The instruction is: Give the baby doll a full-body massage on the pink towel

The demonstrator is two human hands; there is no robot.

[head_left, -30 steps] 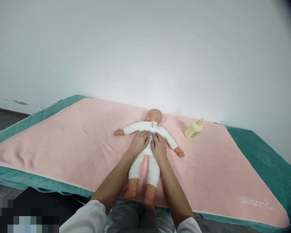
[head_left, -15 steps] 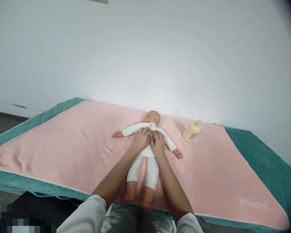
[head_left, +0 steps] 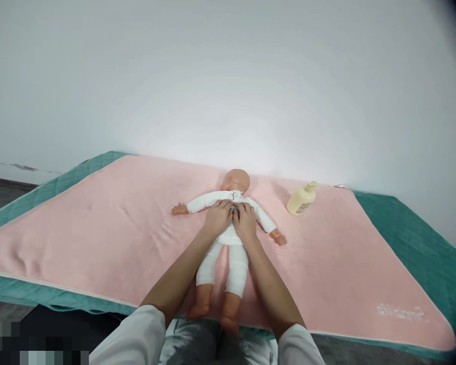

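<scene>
A baby doll [head_left: 230, 235] with a white cloth body lies on a pink blanket [head_left: 110, 218], its head towards the wall and its arms spread. My left hand [head_left: 219, 216] rests flat on the upper back or chest of the doll, fingers stretched towards its neck. Beside it, my right hand [head_left: 245, 219] lies on the doll's other side in the same way. Between the two hands shows a small greyish patch [head_left: 234, 208], mostly covered; I cannot make out what it is. Neither hand grips the doll.
To the right of the doll stands a pale yellow pump bottle [head_left: 301, 199], slightly tilted in view. Beneath the blanket is a green quilted bed cover [head_left: 414, 228]. A white wall [head_left: 228, 91] borders the bed's far side.
My hands stay on the doll and have drawn slightly closer together, so less of the grey patch shows. The view has shifted a little.
</scene>
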